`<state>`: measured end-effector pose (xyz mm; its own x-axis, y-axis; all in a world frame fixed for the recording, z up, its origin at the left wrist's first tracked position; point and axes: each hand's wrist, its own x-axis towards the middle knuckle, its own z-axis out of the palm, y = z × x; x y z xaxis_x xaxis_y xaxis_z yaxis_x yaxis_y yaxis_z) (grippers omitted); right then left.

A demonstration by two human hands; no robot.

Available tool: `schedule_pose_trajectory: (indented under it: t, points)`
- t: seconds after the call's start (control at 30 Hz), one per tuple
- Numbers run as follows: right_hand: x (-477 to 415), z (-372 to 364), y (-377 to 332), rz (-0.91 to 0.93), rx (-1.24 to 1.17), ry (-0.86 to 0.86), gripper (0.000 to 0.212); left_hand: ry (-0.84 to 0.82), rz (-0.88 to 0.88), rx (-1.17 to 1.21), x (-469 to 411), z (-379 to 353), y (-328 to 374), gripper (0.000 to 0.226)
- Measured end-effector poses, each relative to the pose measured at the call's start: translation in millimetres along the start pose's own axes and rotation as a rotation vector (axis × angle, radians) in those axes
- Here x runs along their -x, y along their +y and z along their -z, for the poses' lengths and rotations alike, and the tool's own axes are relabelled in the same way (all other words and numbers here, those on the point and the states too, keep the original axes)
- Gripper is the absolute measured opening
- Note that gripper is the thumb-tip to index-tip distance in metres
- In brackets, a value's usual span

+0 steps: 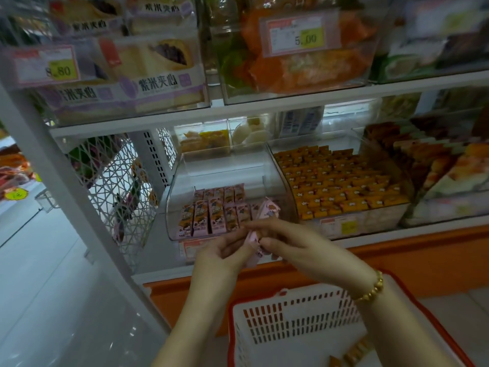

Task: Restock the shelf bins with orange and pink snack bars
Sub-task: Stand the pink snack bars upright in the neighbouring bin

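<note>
Both hands meet in front of the lower shelf, holding pink snack bars (pixel 267 211) between them. My left hand (pixel 225 251) grips their lower end and my right hand (pixel 288 241) pinches them from the right. Just behind stands a clear bin (pixel 219 170) with rows of pink snack bars (pixel 211 215) upright at its front. The clear bin to its right is packed with orange snack bars (pixel 341 178). Below, a white basket (pixel 293 324) with a red rim holds a few orange bars (pixel 352 356) on its floor.
The upper shelf (pixel 264 107) carries bins of packaged cakes and price tags. A white lattice side panel (pixel 119 181) and slanted post (pixel 66 181) bound the shelf on the left. An orange ledge (pixel 397 250) runs below the bins. The floor lies to the left.
</note>
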<state>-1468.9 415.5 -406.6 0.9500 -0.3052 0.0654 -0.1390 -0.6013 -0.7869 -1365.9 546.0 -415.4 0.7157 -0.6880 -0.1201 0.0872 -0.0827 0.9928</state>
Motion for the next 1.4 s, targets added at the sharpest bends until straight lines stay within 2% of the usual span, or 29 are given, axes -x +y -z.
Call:
schedule_pose_trajectory:
  t: [0.07, 0.13, 0.2, 0.23, 0.3, 0.37, 0.43, 0.5, 0.6, 0.7, 0.83, 0.93, 1.0, 1.13, 1.2, 1.33, 1.4]
  points:
    - [13, -1, 4, -0.001, -0.074, 0.083, 0.039, -0.025, 0.086, 0.082, 1, -8, -6, 0.015]
    - [22, -1, 8, -0.052, -0.278, 0.325, 0.043, -0.058, 0.164, 0.188, 5, -20, -9, 0.013]
    - [27, 2, 15, -0.202, -0.438, 0.610, 0.050, -0.084, 0.205, 0.235, 11, -31, -10, 0.017]
    - [29, 6, 19, -0.281, -0.500, 0.666, 0.051, -0.093, 0.213, 0.232, 14, -36, -11, 0.018]
    - [31, 12, 24, -0.322, -0.660, 0.608, 0.047, -0.129, 0.203, 0.210, 19, -42, -13, 0.019]
    - [34, 17, 25, -0.253, -0.845, 0.567, 0.038, -0.175, 0.185, 0.197, 23, -44, -11, 0.024]
    - [38, 22, 26, -0.193, -0.969, 0.597, 0.031, -0.224, 0.180, 0.188, 26, -41, -9, 0.038]
    - [40, 25, 26, -0.161, -1.064, 0.618, 0.027, -0.239, 0.128, 0.093, 28, -38, -8, 0.040]
    - [43, 26, 25, -0.130, -1.104, 0.656, 0.020, -0.194, 0.002, -0.102, 28, -36, -11, 0.039]
    - [44, 28, 23, -0.140, -1.152, 0.722, 0.010, -0.181, -0.039, -0.134, 29, -38, -15, 0.036]
    - [44, 35, 28, -0.209, -1.096, 0.666, 0.007, -0.236, -0.066, -0.247, 29, -39, -17, 0.013]
    - [49, 42, 32, -0.222, -1.039, 0.604, 0.011, -0.277, -0.073, -0.274, 30, -40, -19, 0.012]
    - [52, 44, 36, -0.235, -1.045, 0.632, 0.013, -0.306, -0.090, -0.247, 30, -39, -16, 0.012]
    - [55, 35, 55, -0.340, -1.312, 0.762, 0.004, -0.346, -0.134, -0.232, 25, -36, -10, 0.016]
    - [57, 30, 59, -0.384, -1.431, 0.793, 0.018, -0.366, -0.137, -0.234, 23, -37, -9, 0.018]
    - [61, 30, 57, -0.366, -1.466, 0.782, 0.029, -0.371, -0.110, -0.228, 19, -37, -11, 0.020]
    - [62, 33, 58, -0.345, -1.444, 0.781, 0.027, -0.363, -0.089, -0.225, 16, -34, -11, 0.022]
